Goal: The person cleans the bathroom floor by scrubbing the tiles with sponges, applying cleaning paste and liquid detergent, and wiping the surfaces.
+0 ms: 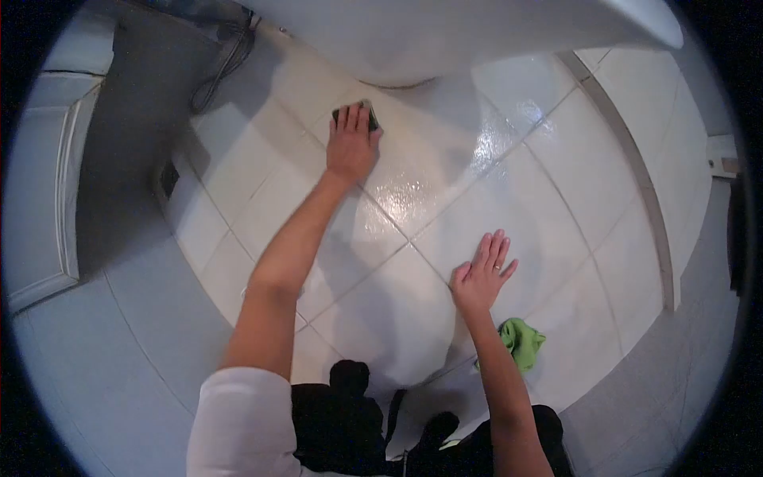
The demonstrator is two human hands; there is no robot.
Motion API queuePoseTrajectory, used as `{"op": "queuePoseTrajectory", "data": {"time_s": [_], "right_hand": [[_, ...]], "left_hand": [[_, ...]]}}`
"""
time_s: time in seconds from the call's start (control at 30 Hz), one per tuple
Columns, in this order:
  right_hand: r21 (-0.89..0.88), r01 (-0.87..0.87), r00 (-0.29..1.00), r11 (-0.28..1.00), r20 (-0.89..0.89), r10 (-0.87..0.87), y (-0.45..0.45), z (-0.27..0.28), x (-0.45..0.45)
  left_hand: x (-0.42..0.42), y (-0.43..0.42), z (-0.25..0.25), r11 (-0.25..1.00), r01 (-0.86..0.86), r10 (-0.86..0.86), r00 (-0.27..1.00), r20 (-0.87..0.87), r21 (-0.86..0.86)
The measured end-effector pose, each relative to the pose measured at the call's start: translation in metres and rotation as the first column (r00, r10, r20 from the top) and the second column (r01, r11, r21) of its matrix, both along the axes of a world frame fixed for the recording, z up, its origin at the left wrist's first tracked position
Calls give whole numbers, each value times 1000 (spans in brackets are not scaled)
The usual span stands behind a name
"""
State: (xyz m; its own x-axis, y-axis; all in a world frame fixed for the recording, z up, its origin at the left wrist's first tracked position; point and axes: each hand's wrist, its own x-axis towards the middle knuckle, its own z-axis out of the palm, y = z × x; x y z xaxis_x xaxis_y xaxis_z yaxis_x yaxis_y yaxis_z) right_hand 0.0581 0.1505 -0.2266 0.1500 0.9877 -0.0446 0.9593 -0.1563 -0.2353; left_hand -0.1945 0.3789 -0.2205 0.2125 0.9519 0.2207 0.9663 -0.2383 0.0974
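Under the fingers of my left hand (352, 149) lies a dark green scouring pad (373, 120), pressed against the white tiled floor (445, 207). The hand covers most of the pad. My right hand (481, 274) rests on the tiles with its fingers spread, holding nothing, and a ring shows on one finger. A crumpled bright green cloth (523, 342) lies on the floor beside my right forearm, which hides part of it. Wet, shiny patches show on the tiles between and beyond my hands.
A white rounded fixture (477, 36) overhangs the floor ahead. To the left stands a white panelled cabinet (44, 191), with a dark cable (230, 60) hanging near it. A raised tile ledge (636, 167) curves along the right. My knees in dark clothing are at the bottom.
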Motion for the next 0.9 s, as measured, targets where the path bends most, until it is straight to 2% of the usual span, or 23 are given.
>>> {"op": "queuePoseTrajectory", "data": {"time_s": [0.1, 0.17, 0.2, 0.23, 0.27, 0.33, 0.37, 0.4, 0.43, 0.47, 0.53, 0.6, 0.63, 0.67, 0.7, 0.8, 0.83, 0.87, 0.9], "right_hand": [[0, 0, 1000, 1000, 0, 0, -1, 0, -4], [17, 3, 1000, 1000, 3, -4, 0, 0, -2], [7, 9, 1000, 1000, 1, -9, -1, 1, -3], [0, 10, 1000, 1000, 3, -10, 1, 0, -3], [5, 7, 1000, 1000, 3, -7, 0, -2, -1], [-11, 11, 1000, 1000, 13, -11, -2, -9, 0], [-29, 9, 1000, 1000, 17, -8, -5, -7, -1], [-11, 2, 1000, 1000, 16, -2, -2, -3, -2], [16, -2, 1000, 1000, 11, 2, 0, -1, -2], [15, -1, 1000, 1000, 6, 1, 0, -1, -1], [23, 9, 1000, 1000, 6, -9, 0, -2, -3], [9, 15, 1000, 1000, 3, -15, -1, 0, -4], [1, 13, 1000, 1000, 8, -13, 1, 1, -3], [8, 16, 1000, 1000, 8, -16, 2, 1, -2], [-7, 22, 1000, 1000, 10, -22, 0, 0, -3], [5, 0, 1000, 1000, 20, -1, 1, -3, -1], [23, 4, 1000, 1000, 23, -4, -1, -5, -2], [14, -4, 1000, 1000, 19, 3, -3, -4, -3], [16, -9, 1000, 1000, 24, 8, -2, -3, -2]], "left_hand": [[16, -20, -8, 994, 28, -27, 1000, 14, -108], [58, -79, -13, 956, 202, -247, 945, -214, -213], [76, -115, 0, 901, 359, -364, 931, 27, -245], [85, -135, 10, 828, 510, -449, 852, 270, -234], [80, -129, 4, 830, 508, -448, 853, 267, -229], [48, -96, -25, 942, 271, -290, 954, -77, -197], [7, -72, -34, 985, 171, -173, 975, -140, -22], [-28, -50, -11, 986, 2, -1, 1000, 8, -165], [-66, -40, -12, 995, -93, 93, 996, -2, -34], [-97, -35, -12, 991, -131, 131, 991, 4, -26], [-100, -30, 5, 988, -151, 151, 989, -1, -15], [-68, -53, 7, 992, -29, 41, 995, 90, -125], [-46, -74, -14, 986, 122, -118, 992, 39, -110], [-9, -93, -21, 963, 185, -181, 983, 36, -195], [34, -117, 6, 918, 259, -240, 966, 99, -300], [20, -111, 2, 922, 298, -271, 952, 140, -245], [-12, -99, -14, 977, 129, -143, 987, -79, -169], [-48, -85, -11, 995, -12, 16, 999, 37, -104], [-80, -78, -6, 972, -189, 198, 978, 57, -136]]}}
